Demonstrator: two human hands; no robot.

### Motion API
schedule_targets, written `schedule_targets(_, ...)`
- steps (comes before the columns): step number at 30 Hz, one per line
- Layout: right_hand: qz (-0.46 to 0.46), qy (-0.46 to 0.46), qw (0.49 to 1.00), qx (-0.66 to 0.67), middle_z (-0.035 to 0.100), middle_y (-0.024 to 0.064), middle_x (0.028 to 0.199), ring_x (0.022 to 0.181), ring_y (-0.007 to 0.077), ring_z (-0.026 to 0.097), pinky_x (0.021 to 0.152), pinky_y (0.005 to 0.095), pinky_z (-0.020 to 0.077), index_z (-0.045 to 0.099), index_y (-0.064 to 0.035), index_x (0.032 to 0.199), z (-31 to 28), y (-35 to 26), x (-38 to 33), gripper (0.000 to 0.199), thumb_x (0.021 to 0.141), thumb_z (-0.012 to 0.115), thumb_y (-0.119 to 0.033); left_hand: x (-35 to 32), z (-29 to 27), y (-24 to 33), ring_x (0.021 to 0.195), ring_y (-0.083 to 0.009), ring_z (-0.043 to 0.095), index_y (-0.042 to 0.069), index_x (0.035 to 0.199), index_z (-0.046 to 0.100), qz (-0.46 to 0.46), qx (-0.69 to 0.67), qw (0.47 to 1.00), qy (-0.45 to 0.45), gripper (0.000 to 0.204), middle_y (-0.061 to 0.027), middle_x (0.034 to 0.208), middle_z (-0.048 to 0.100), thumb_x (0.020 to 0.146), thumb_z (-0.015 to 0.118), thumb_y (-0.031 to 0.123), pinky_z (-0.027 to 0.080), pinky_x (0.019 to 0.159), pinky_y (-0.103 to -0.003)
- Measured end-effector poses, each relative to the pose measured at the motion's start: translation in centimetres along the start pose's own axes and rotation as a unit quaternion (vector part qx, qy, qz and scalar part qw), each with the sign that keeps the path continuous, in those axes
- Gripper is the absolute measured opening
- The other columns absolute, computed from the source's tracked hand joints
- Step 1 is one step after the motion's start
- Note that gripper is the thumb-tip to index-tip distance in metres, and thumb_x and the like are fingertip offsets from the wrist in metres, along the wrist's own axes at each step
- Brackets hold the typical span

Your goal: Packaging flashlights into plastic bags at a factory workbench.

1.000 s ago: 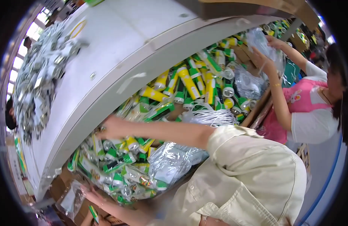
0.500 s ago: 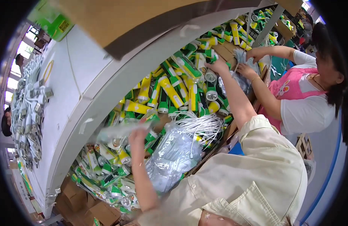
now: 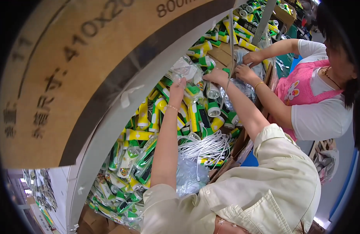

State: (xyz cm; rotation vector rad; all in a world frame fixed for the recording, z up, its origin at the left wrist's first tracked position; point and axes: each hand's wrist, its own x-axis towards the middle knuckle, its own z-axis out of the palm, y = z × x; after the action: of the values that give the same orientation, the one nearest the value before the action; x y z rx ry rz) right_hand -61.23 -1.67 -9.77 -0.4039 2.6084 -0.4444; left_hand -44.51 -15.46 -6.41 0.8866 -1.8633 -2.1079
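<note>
My left hand [image 3: 177, 90] is closed on the edge of a clear plastic bag [image 3: 184, 69], held over a heap of yellow, green and white flashlights [image 3: 193, 117]. To its right my right hand [image 3: 218, 77] has its fingers curled at a white-and-green flashlight [image 3: 212, 91]; the hand hides part of the grip. Nearer me, a coil of white cables [image 3: 205, 146] rests on the heap. Beside it lies a stack of clear plastic bags [image 3: 189, 173], partly covered by my left arm. Several bagged flashlights [image 3: 127, 162] lie at the left.
A large brown cardboard panel [image 3: 90, 58] juts in at upper left, above a pale shelf edge [image 3: 109, 128]. A co-worker in a pink apron [image 3: 295, 87] works close at the right, hands on grey plastic packaging [image 3: 242, 84]. A thin upright cord [image 3: 232, 43] hangs between us.
My left hand has moved up and to the right with the plastic bag, nearer my right hand. My right hand stays at the flashlights. The view has shifted, and the cardboard panel covers more.
</note>
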Motion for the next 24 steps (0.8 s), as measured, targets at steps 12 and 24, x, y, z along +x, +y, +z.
schedule_targets(12, -0.197, -0.058, 0.833, 0.514, 0.051, 0.0150, 0.123, 0.110, 0.0229, 0.051, 0.092, 0.0314, 0.0404, 0.034, -0.0013, 0.134, 4.2, -3.2, -1.6, 0.072, 0.072, 0.067, -0.020, -0.5, -1.6, -3.1, 0.096, -0.0147, 0.054, 0.002, 0.106, 0.057, 0.008, -0.258, 0.952, -0.164, 0.022, -0.0040, 0.099, 0.061, 0.091, 0.054, 0.018, 0.043, 0.088, -0.032)
schedule_targets(24, -0.296, -0.272, 0.776, 0.486, 0.057, 0.0179, 0.111, 0.102, 0.0236, 0.055, 0.089, 0.0326, 0.0432, 0.052, -0.0077, 0.122, 8.8, -20.7, -28.4, 0.045, 0.080, 0.054, -0.022, -27.0, -16.5, -1.7, 0.103, -0.0133, 0.052, 0.000, 0.117, 0.055, 0.101, -0.220, 0.930, 0.277, 0.035, -0.0031, 0.116, 0.056, 0.092, 0.053, 0.023, 0.036, 0.091, -0.028)
